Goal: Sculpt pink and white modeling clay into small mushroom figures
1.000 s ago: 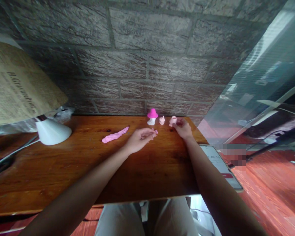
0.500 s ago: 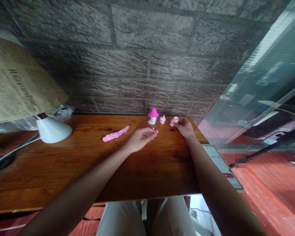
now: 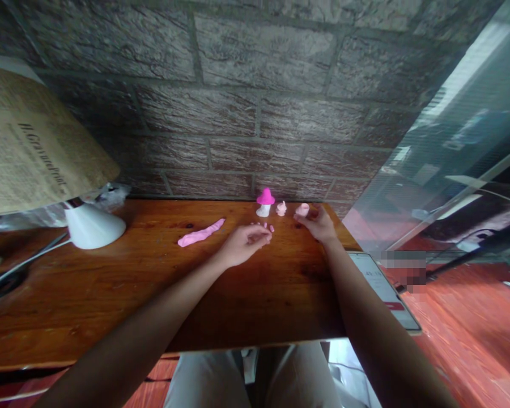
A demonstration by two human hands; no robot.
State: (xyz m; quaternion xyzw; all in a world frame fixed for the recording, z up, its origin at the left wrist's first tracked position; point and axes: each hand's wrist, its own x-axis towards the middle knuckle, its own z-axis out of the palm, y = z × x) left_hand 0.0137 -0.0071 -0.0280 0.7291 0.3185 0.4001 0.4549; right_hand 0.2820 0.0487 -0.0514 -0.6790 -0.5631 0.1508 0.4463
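Observation:
My right hand (image 3: 321, 225) is at the table's far right, its thumb in front of a pale pink clay figure (image 3: 302, 209) and its fingers around the right side. My left hand (image 3: 247, 245) hovers low over the middle, fingers curled and tips close together; whether anything is between them is hidden. Just beyond those fingertips lie a few small pink bits (image 3: 272, 228). Behind them stands a mushroom-like piece (image 3: 266, 198) with a bright pink cap and white stem. Beside it sits a small pale pink figure (image 3: 281, 208).
A long, flattened pink strip (image 3: 201, 233) lies left of my left hand. Farther left stands a lamp with a white base (image 3: 94, 225) and printed shade. A phone (image 3: 380, 289) lies at the table's right edge. A brick wall (image 3: 233, 113) rises behind the wooden table (image 3: 123, 283).
My right thumb has shifted left across the front of the pale pink figure. My left hand has moved slightly down, and more small pink bits show beyond its fingers.

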